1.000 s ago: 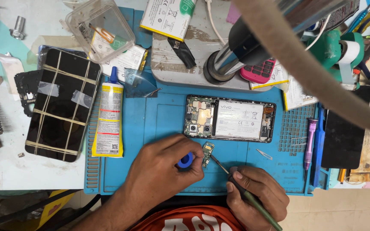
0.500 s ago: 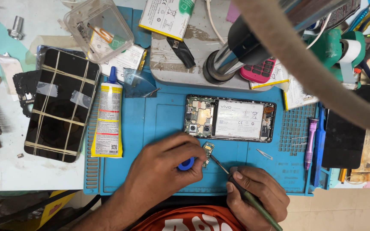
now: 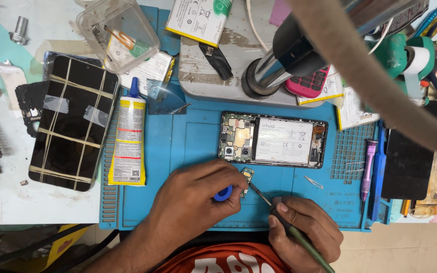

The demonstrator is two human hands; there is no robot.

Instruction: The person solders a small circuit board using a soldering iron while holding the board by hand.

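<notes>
One clear plastic box (image 3: 117, 31) at counter's far-left corner holds small parts. Left hand (image 3: 193, 202) grip pinches small circuit board (image 3: 247, 178); right hand (image 3: 304, 232) grip closed on probe tool (image 3: 299, 237).

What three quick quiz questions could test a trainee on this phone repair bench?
1. True or false: the opened phone with its back cover off lies on the blue rubber work mat.
2. Which hand holds the thin green-handled tool?
3. What lies left of the yellow glue tube with a blue nozzle: A, a black phone bound with rubber bands; B, a purple screwdriver?

Key: 1 true. 2 the right hand; the left hand steadies the small circuit board. 3 A.
</notes>
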